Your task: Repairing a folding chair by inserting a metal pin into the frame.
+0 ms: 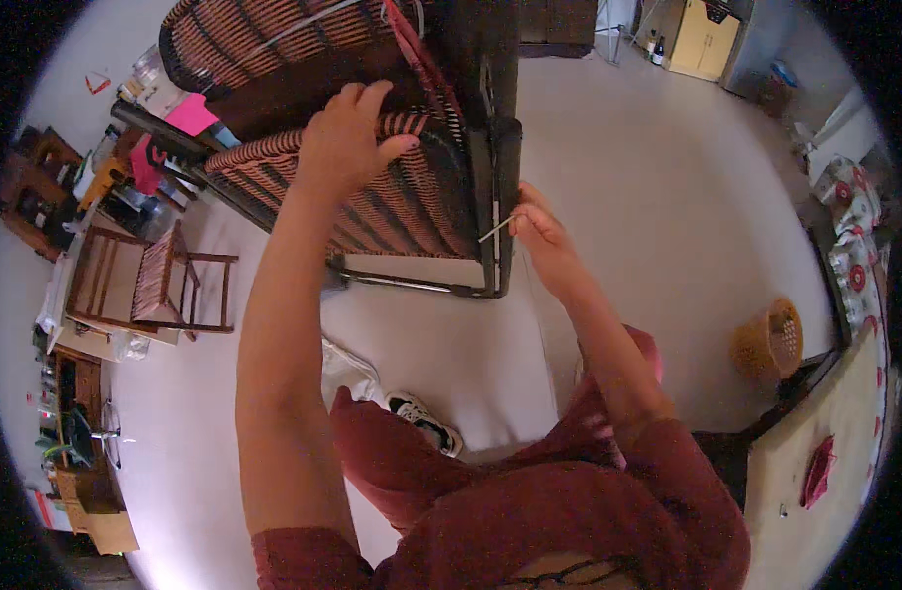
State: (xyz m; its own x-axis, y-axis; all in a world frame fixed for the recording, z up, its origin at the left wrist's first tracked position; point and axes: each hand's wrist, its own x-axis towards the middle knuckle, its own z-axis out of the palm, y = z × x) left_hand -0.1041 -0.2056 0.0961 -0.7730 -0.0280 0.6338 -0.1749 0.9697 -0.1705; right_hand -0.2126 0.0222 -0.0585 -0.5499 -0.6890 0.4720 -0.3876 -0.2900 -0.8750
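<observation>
A folding chair or lounger with a dark frame point(507, 187) and brown-black woven panels point(392, 211) stands tipped up in front of me. My left hand point(343, 143) lies over the upper rim of the lower woven panel, thumb and fingers apart, the palm side hidden. At the right side of the frame, my right hand point(540, 231) pinches a thin metal rod point(493, 232), possibly a hex key, whose free end points left across the dark tube. Hanging over the frame's upper part is a dark red strap or cloth point(419, 54).
A wooden chair point(161, 280) stands at the left by a cluttered wall. To the right are a yellow perforated basket point(769, 341) and a pale table point(815, 482) with a red cloth point(818, 472). My shoe point(426, 423) is on the pale floor, and a yellow cabinet point(702, 39) stands far back.
</observation>
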